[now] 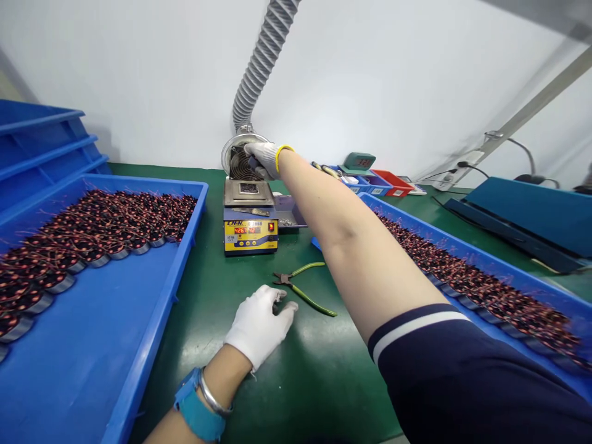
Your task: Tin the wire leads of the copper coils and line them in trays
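My right hand [264,159], in a white glove with a yellow cuff, reaches across to the round metal fume hood [241,161]. Its fingers are bent together in front of the hood's coil-like grille; what they hold, if anything, is hidden. Just below it stands a yellow-and-blue solder pot [250,237] with a lit red display and a square metal top. My left hand [261,324], gloved in white, rests on the green table, thumb and forefinger apart, nothing visible between them. Beside its fingertips lie cutting pliers [303,288] with green handles, their jaws towards the pot.
A blue tray [139,345] on the left holds rows of round black parts with reddish wires; another blue tray [513,265] on the right holds similar ones. Stacked blue crates [41,148], a grey duct [266,61], small bins [391,183] and a teal device [527,216] stand around.
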A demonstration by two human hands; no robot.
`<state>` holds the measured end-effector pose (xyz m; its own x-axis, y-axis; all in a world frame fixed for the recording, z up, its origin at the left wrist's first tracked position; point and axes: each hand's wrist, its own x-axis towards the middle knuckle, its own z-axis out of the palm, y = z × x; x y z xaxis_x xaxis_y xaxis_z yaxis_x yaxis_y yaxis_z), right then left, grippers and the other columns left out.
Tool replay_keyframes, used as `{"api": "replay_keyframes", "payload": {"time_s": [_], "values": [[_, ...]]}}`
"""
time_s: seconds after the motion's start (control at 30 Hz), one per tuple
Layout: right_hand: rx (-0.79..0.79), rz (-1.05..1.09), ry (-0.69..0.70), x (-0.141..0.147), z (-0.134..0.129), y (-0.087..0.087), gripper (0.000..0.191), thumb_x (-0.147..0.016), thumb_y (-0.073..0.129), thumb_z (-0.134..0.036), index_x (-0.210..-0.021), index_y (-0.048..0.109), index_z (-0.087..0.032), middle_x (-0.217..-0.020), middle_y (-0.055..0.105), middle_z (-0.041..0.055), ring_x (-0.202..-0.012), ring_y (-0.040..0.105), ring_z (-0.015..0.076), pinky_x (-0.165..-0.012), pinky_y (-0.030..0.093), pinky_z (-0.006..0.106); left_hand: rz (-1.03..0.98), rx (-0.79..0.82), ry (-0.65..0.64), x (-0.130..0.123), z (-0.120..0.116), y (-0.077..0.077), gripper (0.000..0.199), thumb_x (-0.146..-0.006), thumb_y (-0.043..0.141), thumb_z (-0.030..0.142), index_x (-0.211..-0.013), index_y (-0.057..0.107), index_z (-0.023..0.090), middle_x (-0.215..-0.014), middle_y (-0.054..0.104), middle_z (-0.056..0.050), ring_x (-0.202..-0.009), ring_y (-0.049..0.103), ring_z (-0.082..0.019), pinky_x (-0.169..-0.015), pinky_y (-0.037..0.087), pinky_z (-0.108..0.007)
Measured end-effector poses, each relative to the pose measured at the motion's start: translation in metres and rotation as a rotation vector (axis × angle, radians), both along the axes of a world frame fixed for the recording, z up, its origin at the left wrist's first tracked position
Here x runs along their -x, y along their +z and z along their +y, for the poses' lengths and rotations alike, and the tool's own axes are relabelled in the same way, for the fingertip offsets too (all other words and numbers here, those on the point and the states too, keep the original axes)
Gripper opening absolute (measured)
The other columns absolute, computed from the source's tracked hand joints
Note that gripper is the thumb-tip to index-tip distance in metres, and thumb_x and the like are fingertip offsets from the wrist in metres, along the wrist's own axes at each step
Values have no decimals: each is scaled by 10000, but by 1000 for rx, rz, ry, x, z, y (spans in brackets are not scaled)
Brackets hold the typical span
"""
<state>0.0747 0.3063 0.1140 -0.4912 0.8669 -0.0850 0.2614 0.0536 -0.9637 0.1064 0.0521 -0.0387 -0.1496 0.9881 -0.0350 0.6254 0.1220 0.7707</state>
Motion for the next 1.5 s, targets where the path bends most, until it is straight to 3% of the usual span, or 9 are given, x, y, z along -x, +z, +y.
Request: {"api": "replay_keyframes", "payload": {"time_s": [0.1,0.27,0.6,0.87,1.03,1.13,1.27,1.4,1.5], "values": [[12,-113,13,-8,-4,15,294,-809,509,-344,-600,397,-171,-459,366,-65,-403,313,26,-358,217,137,-4,10,-2,0,0,0,301,-761,569,379,-978,674,198,-985,692,-86,-899,642,-249,-823,463,-346],[52,8,156,-42,-21,22,222,-852,498,-348,-732,434,-172,-526,429,-43,-378,282,37,-327,190,144,4,-10,-14,1,0,-1,287,-759,574,368,-970,675,201,-981,697,-85,-898,648,-248,-821,468,-345],[127,69,471,-129,-54,-6,316,-902,360,-353,-822,517,-90,-542,547,19,-352,386,56,-312,244,140,33,0,-58,4,1,-1,331,-769,563,384,-1009,663,180,-1043,687,-90,-936,644,-232,-878,461,-336],[227,209,517,-174,-53,-21,428,-948,218,-375,-829,510,-87,-559,541,30,-331,348,64,-297,245,167,57,14,-70,5,2,-1,374,-775,524,452,-984,668,178,-1072,678,-82,-970,639,-237,-925,457,-360],[252,277,426,-190,-54,-25,380,-945,233,-296,-866,535,-79,-574,530,19,-359,370,65,-317,266,167,65,20,-87,5,2,0,387,-777,508,468,-975,667,175,-1096,671,-82,-1010,627,-239,-945,452,-372],[208,354,324,-206,-52,-30,233,-893,349,-167,-990,542,-81,-634,554,10,-473,493,76,-432,421,182,64,30,-93,5,1,1,405,-780,499,482,-987,662,175,-1127,660,-82,-1042,615,-240,-957,448,-372],[31,391,8,-244,-44,-46,359,-770,517,-70,-1128,514,-106,-758,597,17,-699,595,93,-697,526,250,68,47,-91,5,1,1,408,-775,506,492,-999,658,187,-1133,660,-74,-1042,615,-240,-966,444,-379],[-178,-137,-422,-286,-33,-76,393,-704,616,-155,-1095,582,-127,-787,620,30,-700,591,109,-694,503,238,67,51,-82,4,1,1,407,-766,512,497,-996,655,193,-1124,665,-67,-1036,618,-236,-961,450,-378],[-339,-711,-539,-305,-26,-100,421,-652,682,-284,-1059,638,-186,-881,636,34,-792,610,152,-748,494,258,62,62,-68,4,1,1,418,-757,512,510,-996,652,198,-1118,668,-60,-1036,620,-233,-937,470,-363]]}}
